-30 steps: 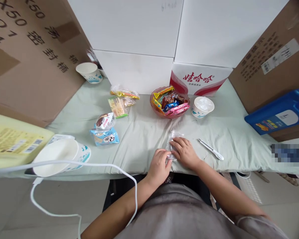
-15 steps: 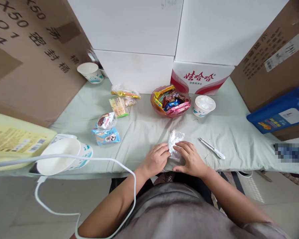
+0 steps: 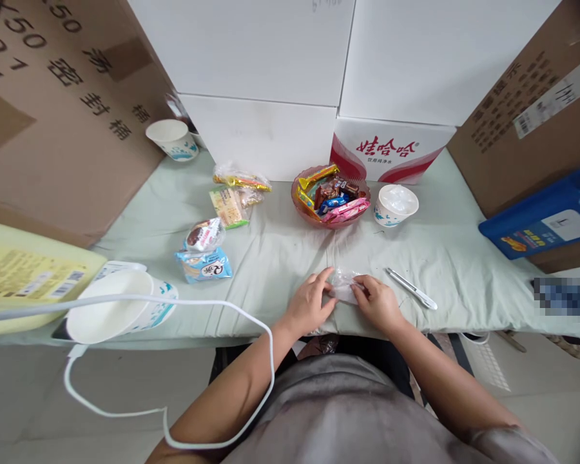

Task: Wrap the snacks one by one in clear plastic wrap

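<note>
Pinching a clear plastic wrapper from both sides, the left hand and right hand grip it at the near edge of the cloth-covered surface. Just right of the wrapper lies a pen. Beyond the wrapper stands a candy bowl, a paper cup beside it.

We see bare tabletop mid-frame; a candy bowl blocks farther up, a pen lies right of centre.
</note>
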A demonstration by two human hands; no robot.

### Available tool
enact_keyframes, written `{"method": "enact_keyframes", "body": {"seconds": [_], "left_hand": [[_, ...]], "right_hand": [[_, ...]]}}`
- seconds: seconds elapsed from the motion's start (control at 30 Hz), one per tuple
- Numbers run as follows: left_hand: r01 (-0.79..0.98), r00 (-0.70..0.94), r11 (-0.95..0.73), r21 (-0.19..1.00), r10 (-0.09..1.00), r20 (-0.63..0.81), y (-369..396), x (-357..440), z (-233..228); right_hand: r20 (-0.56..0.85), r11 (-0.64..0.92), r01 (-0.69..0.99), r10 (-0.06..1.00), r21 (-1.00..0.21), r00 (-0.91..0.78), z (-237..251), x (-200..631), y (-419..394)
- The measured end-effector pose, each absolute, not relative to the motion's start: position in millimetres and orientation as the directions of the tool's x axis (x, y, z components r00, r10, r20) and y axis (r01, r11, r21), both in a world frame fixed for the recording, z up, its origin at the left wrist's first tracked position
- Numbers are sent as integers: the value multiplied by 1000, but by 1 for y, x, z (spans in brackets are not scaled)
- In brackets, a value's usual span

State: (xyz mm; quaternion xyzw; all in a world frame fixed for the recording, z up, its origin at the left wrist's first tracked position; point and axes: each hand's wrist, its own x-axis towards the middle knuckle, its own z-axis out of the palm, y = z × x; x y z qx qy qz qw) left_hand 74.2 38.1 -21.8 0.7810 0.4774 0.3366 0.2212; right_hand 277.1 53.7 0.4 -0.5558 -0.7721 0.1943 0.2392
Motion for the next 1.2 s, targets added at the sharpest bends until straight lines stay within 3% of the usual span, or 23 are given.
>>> {"method": "enact_keyframes", "body": {"seconds": [0.3, 0.6, 0.67, 0.77, 0.87, 0.97, 1.07, 1.2], "left_hand": [[723, 268, -299, 622, 952, 146, 56, 86, -9], [853, 173, -173, 493, 984, 45, 66, 99, -4], [870, 154, -146, 471, 988, 22, 66, 101, -1], [881, 154, -128, 455, 988, -20, 68, 103, 4], [878, 154, -119, 465, 987, -38, 68, 105, 6], [863, 132, -122, 490, 991, 15, 64, 104, 1], [836, 147, -227, 500, 970, 194, 53, 99, -8], [811, 134, -327, 486, 911, 390, 38, 86, -19]], "right_hand": [[46, 191, 927, 982, -322, -186, 0, 266, 69], [136, 177, 950, 980, -259, -145, -7, 273, 66], [236, 237, 930, 956, -281, -172, -3, 275, 66], [403, 463, 830, 856, -313, -325, 3, 274, 63], [365, 621, 718, 777, -314, -512, 3, 268, 58], [247, 606, 753, 794, -257, -556, -4, 263, 54], [173, 568, 799, 822, -196, -542, -8, 261, 53], [202, 588, 783, 808, -204, -554, -11, 260, 55]]}}
